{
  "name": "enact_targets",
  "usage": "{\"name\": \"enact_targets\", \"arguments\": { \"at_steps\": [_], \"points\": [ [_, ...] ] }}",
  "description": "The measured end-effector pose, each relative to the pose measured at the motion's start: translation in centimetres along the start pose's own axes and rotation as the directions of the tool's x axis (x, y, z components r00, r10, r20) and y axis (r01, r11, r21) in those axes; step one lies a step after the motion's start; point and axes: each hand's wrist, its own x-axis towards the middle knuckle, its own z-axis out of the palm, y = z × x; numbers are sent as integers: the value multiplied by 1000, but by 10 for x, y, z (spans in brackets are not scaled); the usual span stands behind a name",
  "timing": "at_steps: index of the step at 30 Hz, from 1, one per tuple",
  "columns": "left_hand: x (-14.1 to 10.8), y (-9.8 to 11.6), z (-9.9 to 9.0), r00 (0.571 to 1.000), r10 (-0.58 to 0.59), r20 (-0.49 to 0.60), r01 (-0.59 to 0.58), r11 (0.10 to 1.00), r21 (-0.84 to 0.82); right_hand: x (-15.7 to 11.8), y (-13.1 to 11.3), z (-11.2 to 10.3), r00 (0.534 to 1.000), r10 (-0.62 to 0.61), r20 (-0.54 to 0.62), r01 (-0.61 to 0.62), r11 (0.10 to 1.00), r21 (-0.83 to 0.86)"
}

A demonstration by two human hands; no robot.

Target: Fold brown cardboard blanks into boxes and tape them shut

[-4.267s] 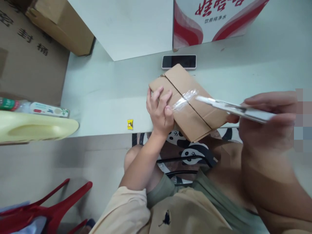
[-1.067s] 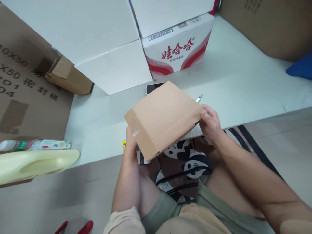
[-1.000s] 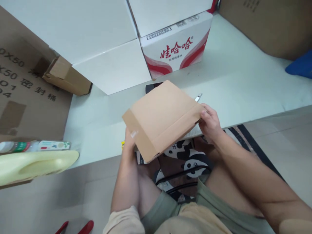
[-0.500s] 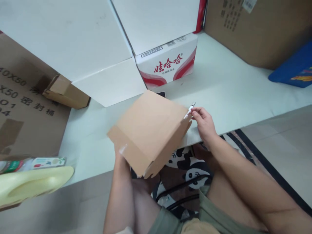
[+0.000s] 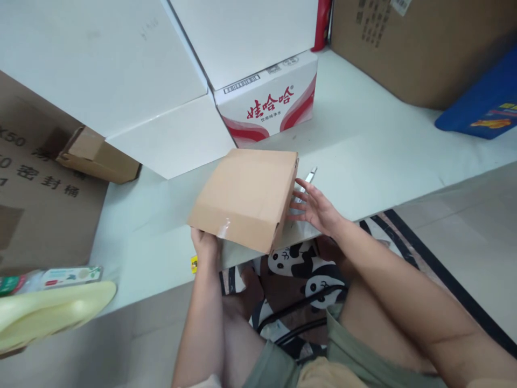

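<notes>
In front of the red-and-white carton [image 5: 270, 116], the left hand [image 5: 207, 247] grips the near-left corner of the flat cardboard box [image 5: 248, 186], its fingers hidden underneath. The right hand [image 5: 317, 209], spread and holding nothing, is at the box's right side, contact unclear, nearer the white cutter [image 5: 311, 176], whose long axis slants past the carton's right end.

Prob. a home rm used partly for storage, tho the tight view can't rule out a shop's back rm: panda-print mat [image 5: 291, 261] on tiled flr [image 5: 157, 328], pale tbl [image 5: 375, 161] w/ drinking-water ctn [image 5: 270, 108], lg brown ctn [image 5: 416, 54], white boxes [image 5: 121, 59], etc.
</notes>
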Motion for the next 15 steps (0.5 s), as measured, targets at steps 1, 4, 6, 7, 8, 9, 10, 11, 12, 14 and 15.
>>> {"name": "enact_targets", "arguments": {
  "at_steps": [1,4,6,7,8,9,10,11,12,14,15],
  "points": [
    [-1,0,2,998,48,-28,-46,997,68,0,0,0,1000,11,0,-11,1000,2],
    [-4,-1,1,984,151,92,-166,967,193,2,0,-3,1000,-26,-10,26,999,-48],
    [-5,-1,-1,956,200,215,-247,944,220,5,-1,-8,998,-67,-11,65,993,-103],
    [-4,-1,-2,945,204,257,-264,937,227,7,-2,-11,996,-86,-11,84,989,-124],
    [-4,-1,-3,940,191,284,-261,937,233,8,-4,-15,994,-105,-12,103,985,-139],
    [-3,0,-4,938,167,303,-245,940,239,9,-5,-18,991,-132,-17,128,980,-151],
    [-3,1,-5,937,138,320,-221,946,239,10,-7,-21,985,-167,-30,160,973,-164],
    [-2,2,-6,936,107,335,-190,955,227,11,-8,-24,977,-207,-42,197,964,-181],
    [-2,3,-7,937,74,343,-148,970,193,12,-8,-25,968,-245,-48,231,951,-205],
    [0,7,-8,946,3,325,-25,998,63,13,-6,-27,952,-303,-37,282,920,-273],
    [0,10,-8,955,-28,294,36,999,-22,14,-5,-27,946,-323,-26,299,901,-314]
  ]
}}
